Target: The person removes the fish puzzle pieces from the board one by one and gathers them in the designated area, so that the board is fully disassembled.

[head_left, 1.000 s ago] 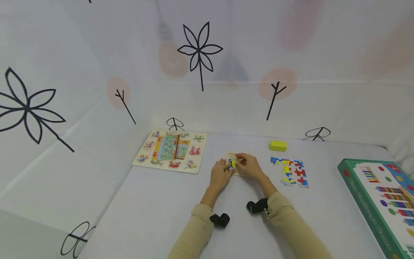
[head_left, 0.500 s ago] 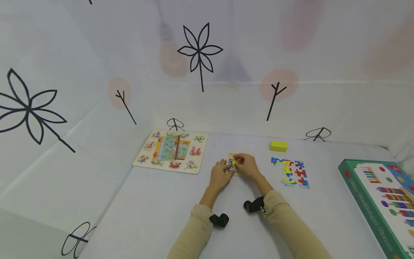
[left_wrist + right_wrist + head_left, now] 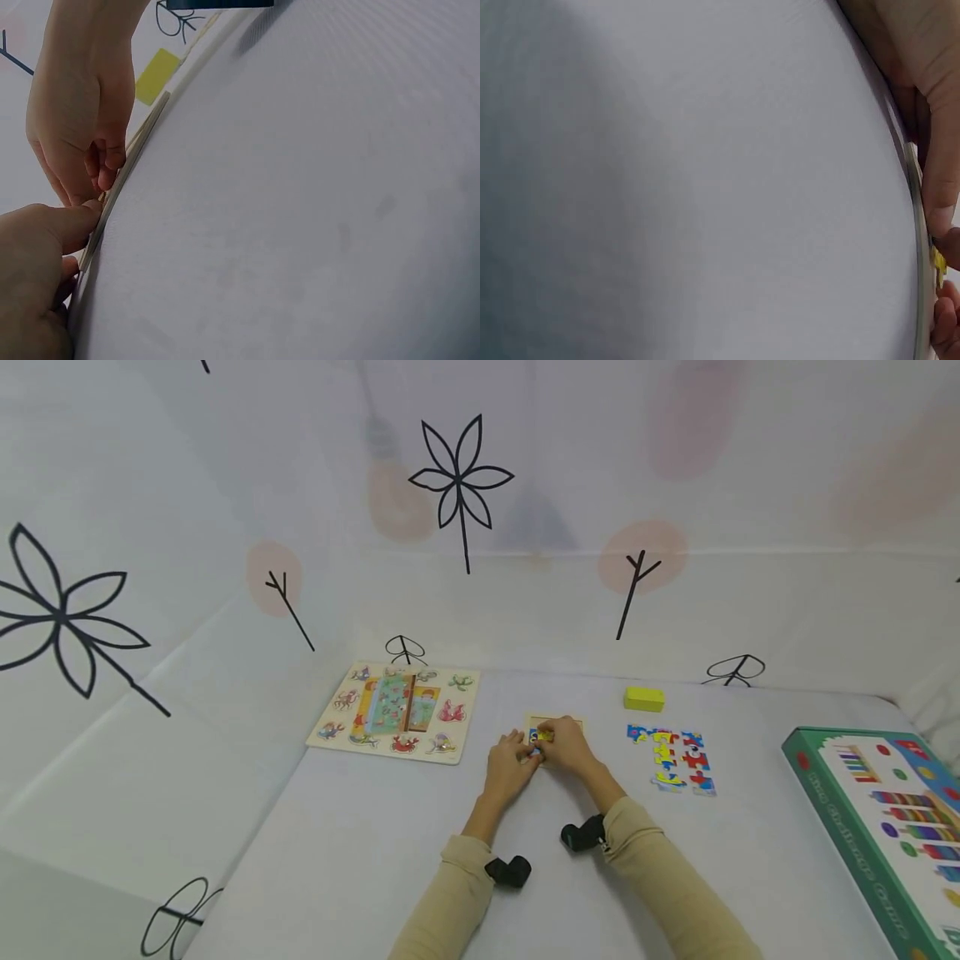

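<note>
A small wooden puzzle board (image 3: 534, 716) lies on the white cloth in the middle of the table. Blue and yellow jigsaw pieces sit at its left side. My left hand (image 3: 508, 768) grips the board's left edge, with the thumb (image 3: 79, 221) on top. Over the board, my right hand (image 3: 567, 746) pinches a yellow jigsaw piece (image 3: 939, 264). In the right wrist view that piece is mostly covered by fingers. How it meets the pieces around it cannot be made out.
Several loose jigsaw pieces (image 3: 697, 760) lie right of the board, with a yellow block (image 3: 643, 699) behind them. A larger sea-animal peg board (image 3: 468, 727) is at the back left. A green-sided game box (image 3: 847, 827) lies at the right.
My right hand has shifted a little to the left and lower over the board with the yellow jigsaw piece. The left hand has stayed at the board's edge.
</note>
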`<state>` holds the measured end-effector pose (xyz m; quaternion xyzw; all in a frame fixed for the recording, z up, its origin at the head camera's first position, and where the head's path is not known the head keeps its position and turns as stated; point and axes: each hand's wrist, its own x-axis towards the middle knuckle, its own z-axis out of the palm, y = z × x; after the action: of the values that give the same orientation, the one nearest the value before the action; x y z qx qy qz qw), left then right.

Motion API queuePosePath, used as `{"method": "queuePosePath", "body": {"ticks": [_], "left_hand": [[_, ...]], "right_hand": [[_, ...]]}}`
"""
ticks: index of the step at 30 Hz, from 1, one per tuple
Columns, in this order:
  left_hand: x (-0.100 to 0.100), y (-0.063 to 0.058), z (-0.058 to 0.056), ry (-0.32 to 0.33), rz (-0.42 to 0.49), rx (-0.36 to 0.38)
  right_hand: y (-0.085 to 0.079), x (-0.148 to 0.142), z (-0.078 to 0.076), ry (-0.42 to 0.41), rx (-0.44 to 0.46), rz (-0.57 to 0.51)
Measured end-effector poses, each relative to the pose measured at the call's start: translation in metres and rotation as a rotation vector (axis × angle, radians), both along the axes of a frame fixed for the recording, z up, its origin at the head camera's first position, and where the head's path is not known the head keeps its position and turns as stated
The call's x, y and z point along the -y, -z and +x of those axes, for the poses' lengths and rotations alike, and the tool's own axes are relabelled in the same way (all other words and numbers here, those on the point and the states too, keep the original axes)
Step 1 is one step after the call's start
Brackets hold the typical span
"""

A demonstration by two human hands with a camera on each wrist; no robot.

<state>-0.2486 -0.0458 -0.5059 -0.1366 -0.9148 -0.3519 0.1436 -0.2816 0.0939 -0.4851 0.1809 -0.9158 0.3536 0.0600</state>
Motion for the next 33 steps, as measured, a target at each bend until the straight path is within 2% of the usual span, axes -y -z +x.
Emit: {"method": "queuePosePath", "body": {"ticks": [5, 10, 17, 21, 27, 33], "left_hand": [[-0.001, 0.003, -0.001, -0.016, 0.049, -0.019], [-0.001, 0.005, -0.002, -0.036, 0.075, -0.053], [-0.001, 0.005, 0.000, -0.040, 0.088, -0.009], [-0.001, 0.006, -0.001, -0.041, 0.095, -0.011], [-0.001, 0.009, -0.003, -0.045, 0.134, -0.002], [-0.002, 0.011, -0.002, -0.039, 0.171, -0.002]], "right_hand": [[-0.004, -0.002, 0.000, -0.002, 0.031, 0.027], [-0.004, -0.004, 0.000, -0.004, 0.079, 0.010], [0.000, -0.008, -0.001, -0.020, 0.056, -0.040], [0.002, -0.014, 0.000, -0.037, 0.047, -0.074], [-0.004, -0.033, 0.004, 0.013, 0.046, -0.076], [-0.014, -0.064, 0.018, 0.054, 0.052, -0.045]]}}
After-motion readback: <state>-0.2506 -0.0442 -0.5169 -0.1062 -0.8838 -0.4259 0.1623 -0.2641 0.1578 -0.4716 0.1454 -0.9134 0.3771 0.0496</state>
